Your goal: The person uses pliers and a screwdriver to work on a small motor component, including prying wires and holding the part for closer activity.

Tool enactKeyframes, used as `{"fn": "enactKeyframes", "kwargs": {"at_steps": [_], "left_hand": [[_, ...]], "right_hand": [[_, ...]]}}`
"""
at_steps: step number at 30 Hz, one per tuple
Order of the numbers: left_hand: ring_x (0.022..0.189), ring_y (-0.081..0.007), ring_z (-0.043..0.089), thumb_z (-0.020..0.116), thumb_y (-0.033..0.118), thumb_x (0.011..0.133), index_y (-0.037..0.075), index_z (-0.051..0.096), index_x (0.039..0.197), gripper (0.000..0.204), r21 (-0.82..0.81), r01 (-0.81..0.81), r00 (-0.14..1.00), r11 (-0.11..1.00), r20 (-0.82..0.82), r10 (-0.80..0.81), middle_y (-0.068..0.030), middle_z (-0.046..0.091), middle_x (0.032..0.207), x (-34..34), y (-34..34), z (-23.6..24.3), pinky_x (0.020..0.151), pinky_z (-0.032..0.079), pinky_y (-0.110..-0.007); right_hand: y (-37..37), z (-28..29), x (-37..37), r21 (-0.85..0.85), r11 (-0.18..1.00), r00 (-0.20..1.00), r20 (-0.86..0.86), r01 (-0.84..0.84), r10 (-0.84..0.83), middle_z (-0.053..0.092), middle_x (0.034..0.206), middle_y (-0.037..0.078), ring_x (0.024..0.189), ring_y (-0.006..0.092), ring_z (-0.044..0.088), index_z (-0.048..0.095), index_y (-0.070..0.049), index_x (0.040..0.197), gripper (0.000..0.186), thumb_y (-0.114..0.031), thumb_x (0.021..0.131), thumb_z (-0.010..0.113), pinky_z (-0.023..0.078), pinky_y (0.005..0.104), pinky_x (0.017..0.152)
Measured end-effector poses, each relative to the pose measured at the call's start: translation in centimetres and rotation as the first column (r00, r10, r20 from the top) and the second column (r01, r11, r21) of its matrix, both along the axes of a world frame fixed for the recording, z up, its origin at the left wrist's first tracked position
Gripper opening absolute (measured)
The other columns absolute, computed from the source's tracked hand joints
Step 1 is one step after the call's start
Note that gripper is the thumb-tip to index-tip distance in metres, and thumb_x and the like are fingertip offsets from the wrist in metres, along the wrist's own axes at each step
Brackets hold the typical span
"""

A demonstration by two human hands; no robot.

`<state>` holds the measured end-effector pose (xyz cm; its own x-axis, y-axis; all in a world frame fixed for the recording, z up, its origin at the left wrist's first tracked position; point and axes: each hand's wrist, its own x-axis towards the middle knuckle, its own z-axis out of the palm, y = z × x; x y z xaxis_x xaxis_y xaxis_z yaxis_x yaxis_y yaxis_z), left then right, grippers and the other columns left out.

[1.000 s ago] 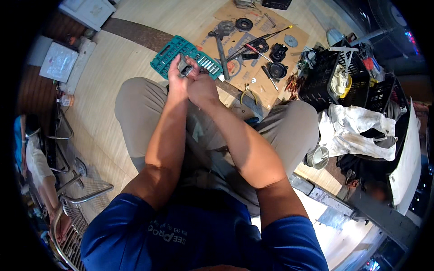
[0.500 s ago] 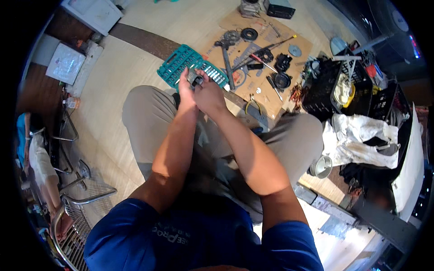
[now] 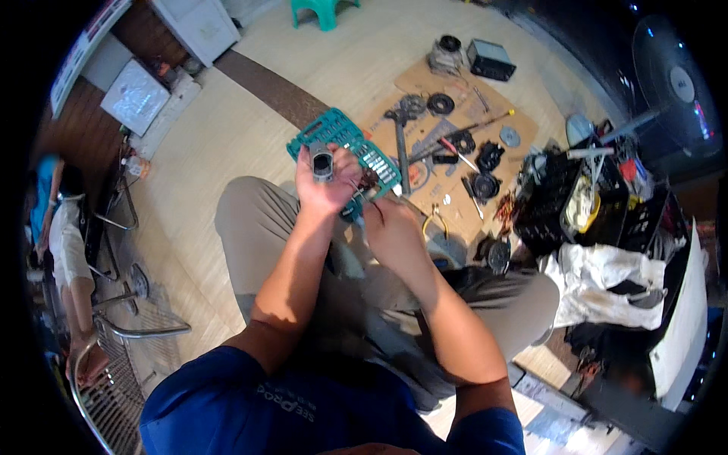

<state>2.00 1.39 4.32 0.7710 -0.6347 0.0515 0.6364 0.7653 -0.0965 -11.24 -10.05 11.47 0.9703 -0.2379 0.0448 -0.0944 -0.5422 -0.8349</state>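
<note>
A grey metal part with a round dark opening rests in my left hand, whose thumb and fingers curl round it. My right hand is apart from it, lower and to the right, above my lap. Its fingers are bent together and somewhat blurred; what they pinch, if anything, I cannot make out. Just beyond both hands lies an opened green socket-set case with rows of shiny sockets, partly hidden by the left hand. Yellow-handled pliers lie to the right of my right hand.
A cardboard sheet holds a hammer, a red screwdriver and several black round parts. Black crates and a white cloth are at right. A green stool stands far off. Another person sits at left.
My hands have separated: the right one has drawn back toward me and right, while the left keeps the metal part, its opening now facing up. The view has shifted, showing more of the far floor.
</note>
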Motion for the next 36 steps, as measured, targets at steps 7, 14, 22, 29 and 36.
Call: {"fn": "enactKeyframes", "kwargs": {"at_steps": [7, 14, 22, 29, 36], "left_hand": [[0.053, -0.0131, 0.04, 0.053, 0.045, 0.092, 0.0, 0.053, 0.104, 0.047, -0.005, -0.015, 1.0, 1.0, -0.014, 0.015, -0.0028, 0.043, 0.068, 2.5, 3.5, 8.9, 0.045, 0.032, -0.026], [0.05, -0.0134, 0.037, 0.051, 0.045, 0.093, 0.001, 0.055, 0.105, 0.045, 0.059, -0.122, 0.969, 0.991, 0.224, 0.106, -0.0032, 0.043, 0.067, 6.4, 5.9, 10.2, 0.044, 0.028, -0.027], [0.057, -0.0128, 0.04, 0.043, 0.051, 0.096, 0.002, 0.055, 0.097, 0.05, 0.232, -0.29, 0.956, 0.928, 0.031, 0.291, -0.0029, 0.046, 0.07, 6.9, 6.3, 7.9, 0.049, 0.03, -0.026], [0.056, -0.014, 0.04, 0.041, 0.053, 0.096, 0.001, 0.055, 0.095, 0.054, 0.309, -0.305, 0.926, 0.901, -0.122, 0.356, -0.0046, 0.048, 0.071, 7.0, 6.8, 8.5, 0.048, 0.031, -0.027], [0.056, -0.0141, 0.04, 0.037, 0.053, 0.097, 0.0, 0.055, 0.094, 0.056, 0.335, -0.335, 0.906, 0.881, -0.142, 0.398, -0.0048, 0.049, 0.071, 7.2, 7.3, 8.6, 0.047, 0.031, -0.027]], "right_hand": [[-2.3, 1.9, -2.1, 0.05, 0.999, 0.998, -0.06, -0.009, 0.012, 0.059, 0.072, 0.023, 0.07, 0.0369, 0.058, 0.062, 0.002, 0.084, 0.025, -0.021, 0.091, 0.055, 0.045, 0.0433, 0.064], [-3.7, 0.2, -2.7, 0.092, 0.996, 0.992, -0.13, 0.008, 0.004, 0.052, 0.059, 0.005, 0.059, 0.009, 0.046, 0.062, 0.005, 0.083, 0.025, -0.018, 0.092, 0.058, 0.04, 0.0301, 0.055], [-4.5, -0.4, -2.9, 0.172, 0.984, 0.981, -0.191, 0.054, -0.021, 0.052, 0.062, 0.002, 0.06, 0.0083, 0.045, 0.063, 0.004, 0.087, 0.024, -0.019, 0.094, 0.059, 0.04, 0.0275, 0.057], [-4.5, -0.3, -2.2, 0.135, 0.991, 0.985, -0.174, 0.025, -0.002, 0.052, 0.061, 0.0, 0.059, 0.0076, 0.044, 0.063, 0.004, 0.087, 0.023, -0.018, 0.093, 0.059, 0.038, 0.027, 0.054], [-4.3, -0.7, -1.8, 0.128, 0.992, 0.988, -0.155, 0.006, 0.014, 0.052, 0.06, 0.001, 0.058, 0.0071, 0.043, 0.064, 0.004, 0.088, 0.022, -0.017, 0.093, 0.06, 0.037, 0.0268, 0.052]]}}
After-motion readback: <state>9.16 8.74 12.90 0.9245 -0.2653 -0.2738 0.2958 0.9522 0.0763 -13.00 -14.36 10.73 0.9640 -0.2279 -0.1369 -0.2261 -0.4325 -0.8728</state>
